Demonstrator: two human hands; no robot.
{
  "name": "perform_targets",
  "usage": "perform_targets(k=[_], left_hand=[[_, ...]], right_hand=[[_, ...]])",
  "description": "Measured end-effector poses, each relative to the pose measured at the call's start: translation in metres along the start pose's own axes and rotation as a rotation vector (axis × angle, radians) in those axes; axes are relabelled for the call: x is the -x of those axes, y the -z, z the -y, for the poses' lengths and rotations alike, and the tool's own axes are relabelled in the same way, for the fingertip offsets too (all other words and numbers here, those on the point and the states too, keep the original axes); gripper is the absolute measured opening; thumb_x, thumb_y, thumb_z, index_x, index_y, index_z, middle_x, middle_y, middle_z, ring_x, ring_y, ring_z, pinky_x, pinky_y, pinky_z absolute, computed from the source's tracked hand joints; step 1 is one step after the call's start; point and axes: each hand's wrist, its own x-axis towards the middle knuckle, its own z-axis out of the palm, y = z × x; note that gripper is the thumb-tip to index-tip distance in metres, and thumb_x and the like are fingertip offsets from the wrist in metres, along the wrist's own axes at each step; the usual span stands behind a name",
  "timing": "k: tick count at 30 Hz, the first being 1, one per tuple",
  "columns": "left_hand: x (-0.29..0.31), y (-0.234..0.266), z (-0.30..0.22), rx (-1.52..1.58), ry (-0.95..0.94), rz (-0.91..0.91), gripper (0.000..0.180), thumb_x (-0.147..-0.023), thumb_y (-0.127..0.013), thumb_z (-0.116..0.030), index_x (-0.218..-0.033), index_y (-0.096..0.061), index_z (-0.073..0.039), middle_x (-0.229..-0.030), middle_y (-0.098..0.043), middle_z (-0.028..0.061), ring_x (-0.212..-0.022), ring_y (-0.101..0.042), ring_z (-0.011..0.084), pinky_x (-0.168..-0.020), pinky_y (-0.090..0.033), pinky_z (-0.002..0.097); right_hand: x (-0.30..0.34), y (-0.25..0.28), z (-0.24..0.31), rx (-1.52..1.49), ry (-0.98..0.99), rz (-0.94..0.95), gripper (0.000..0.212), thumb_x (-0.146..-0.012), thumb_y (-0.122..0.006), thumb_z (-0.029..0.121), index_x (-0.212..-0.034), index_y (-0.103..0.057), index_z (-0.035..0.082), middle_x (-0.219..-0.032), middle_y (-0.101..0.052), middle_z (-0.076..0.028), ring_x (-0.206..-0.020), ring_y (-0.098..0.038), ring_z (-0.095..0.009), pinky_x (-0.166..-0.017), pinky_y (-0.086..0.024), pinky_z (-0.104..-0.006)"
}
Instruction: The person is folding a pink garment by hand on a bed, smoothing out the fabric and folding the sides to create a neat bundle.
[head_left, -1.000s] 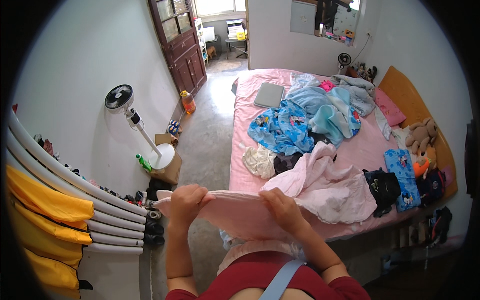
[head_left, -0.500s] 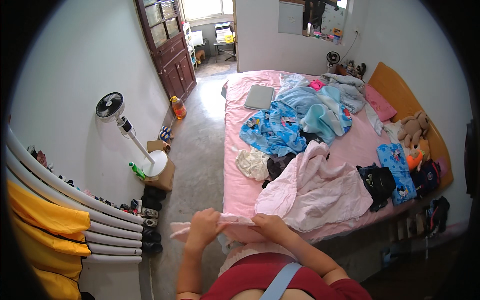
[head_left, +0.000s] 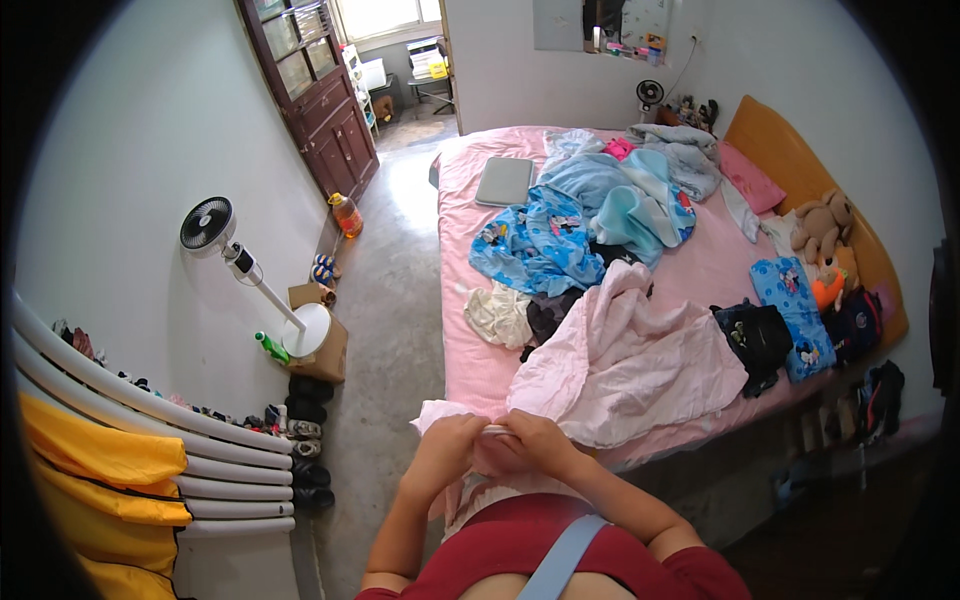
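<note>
A pale pink piece of bedding [head_left: 640,365] lies crumpled over the near side of the bed, and its edge seems to reach my hands. My left hand [head_left: 450,445] pinches a pink-white cloth edge [head_left: 440,411], a short end of which sticks out past my fingers. Close beside it, my right hand [head_left: 540,441] is closed on the same edge. Both hands are in front of my body at the bed's near edge, almost touching. Cloth hangs below them, and I cannot tell for certain whether it is one piece with the bedding.
The bed [head_left: 465,235] holds blue printed clothes [head_left: 540,240], dark folded clothes [head_left: 752,345], a folded blue cloth [head_left: 790,310], a grey flat case [head_left: 504,181] and plush toys [head_left: 825,225]. At left stand a fan [head_left: 210,224] and cardboard box [head_left: 325,352]; shoes [head_left: 305,440] line the wall.
My hands have come together along the cloth edge, the left moving right toward the other. The stretch of cloth between them has shortened. The view has shifted slightly.
</note>
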Motion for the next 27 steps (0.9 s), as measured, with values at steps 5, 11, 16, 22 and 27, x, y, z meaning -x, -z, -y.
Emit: perform_targets(k=[5, 11, 16, 22, 27], left_hand=[[-0.002, -0.024, -0.013, 0.050, 0.145, 0.004, 0.022, -0.080, -0.061, -0.008, -0.101, -0.062, -0.002, -0.092, -0.065, 0.0159, -0.087, -0.062, 0.0351, -0.075, -0.048, 0.0414], [0.011, -0.031, -0.001, 0.155, 0.243, -0.147, 0.022, -0.082, -0.063, -0.011, -0.103, -0.064, -0.003, -0.089, -0.066, 0.0169, -0.080, -0.064, 0.0333, -0.070, -0.050, 0.0387], [0.021, -0.022, 0.005, 0.160, 0.283, -0.270, 0.017, -0.083, -0.063, -0.011, -0.098, -0.067, -0.003, -0.085, -0.066, 0.0158, -0.076, -0.064, 0.0322, -0.068, -0.049, 0.0373], [0.021, -0.019, -0.010, 0.173, 0.357, -0.250, 0.019, -0.082, -0.065, -0.011, -0.098, -0.067, -0.003, -0.085, -0.066, 0.0154, -0.074, -0.064, 0.0312, -0.066, -0.049, 0.0369], [0.027, -0.019, -0.016, 0.117, 0.383, -0.204, 0.021, -0.080, -0.064, -0.009, -0.101, -0.066, -0.004, -0.086, -0.066, 0.0147, -0.075, -0.064, 0.0307, -0.067, -0.049, 0.0375]], right_hand=[[0.003, 0.003, -0.010, -0.158, -0.199, 0.001, 0.025, -0.084, -0.067, 0.020, -0.095, -0.058, 0.000, -0.079, -0.063, -0.017, -0.072, -0.063, -0.037, -0.063, -0.050, -0.0412], [-0.003, 0.022, -0.014, -0.039, -0.016, -0.017, 0.042, -0.073, -0.076, 0.012, -0.109, -0.056, 0.003, -0.102, -0.062, -0.015, -0.094, -0.061, -0.032, -0.082, -0.049, -0.0385], [0.006, 0.036, -0.021, 0.094, -0.041, -0.009, 0.052, -0.066, -0.079, 0.015, -0.111, -0.055, 0.006, -0.108, -0.059, -0.013, -0.104, -0.055, -0.033, -0.091, -0.041, -0.0413], [0.025, 0.026, -0.038, 0.183, -0.159, 0.064, 0.050, -0.062, -0.079, 0.012, -0.105, -0.054, 0.007, -0.111, -0.057, -0.011, -0.107, -0.053, -0.031, -0.089, -0.040, -0.0413], [0.020, 0.019, -0.056, 0.143, -0.198, 0.033, 0.048, -0.064, -0.077, 0.010, -0.106, -0.053, 0.007, -0.108, -0.056, -0.011, -0.105, -0.052, -0.031, -0.086, -0.039, -0.0423]])
